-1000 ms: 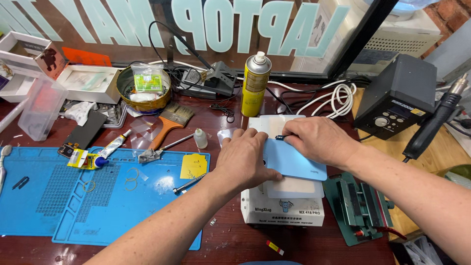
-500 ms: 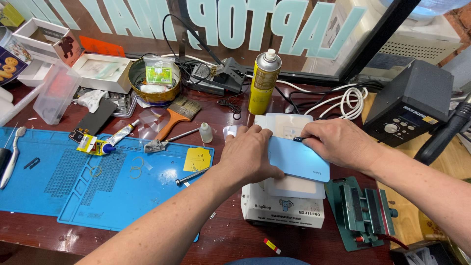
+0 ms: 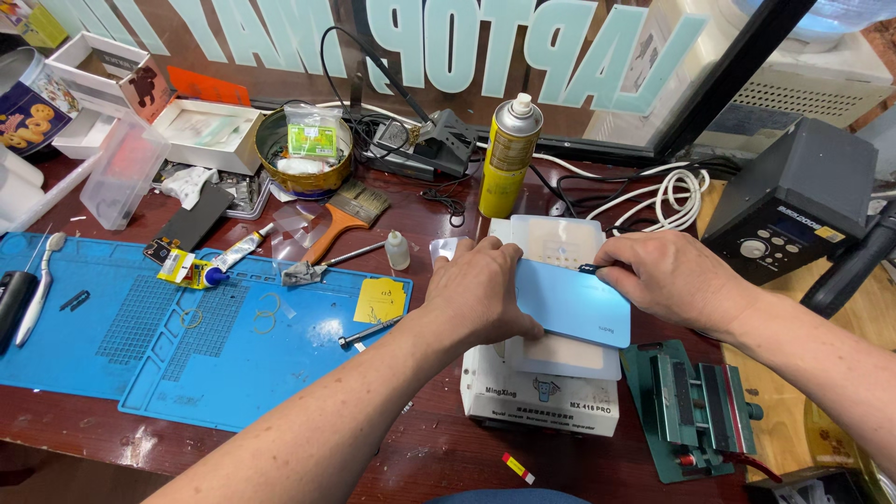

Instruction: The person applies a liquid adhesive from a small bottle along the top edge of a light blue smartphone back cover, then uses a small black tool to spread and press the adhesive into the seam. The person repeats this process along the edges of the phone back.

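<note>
At the far left of our bench lies the blue work mat (image 3: 187, 345), with a glue tube (image 3: 219, 264), a paintbrush (image 3: 341, 217) and a yellow sticky note (image 3: 378, 301) scattered over it, all well apart from our hands. Moving right, our left hand (image 3: 481, 294) presses palm-down, fingers spread flat, on the left end of the light blue phone back (image 3: 574, 303), which lies on the white heating plate (image 3: 551, 359) of the separator machine. We judge that this hand should bear down evenly, so the phone cannot slide or tilt while the other works. Behind it stands the yellow spray can (image 3: 509, 154), upright and clear of us. Further right, our right hand (image 3: 667, 280) is closed in a pinch on a small dark tool (image 3: 590, 269) set against the phone's upper right edge. We should keep that tool shallow and nearly flat to the seam, we think, moving gently along the edge. Beyond it sit the green clamp fixture (image 3: 700, 411) and the dark grey station (image 3: 798, 205).
</note>
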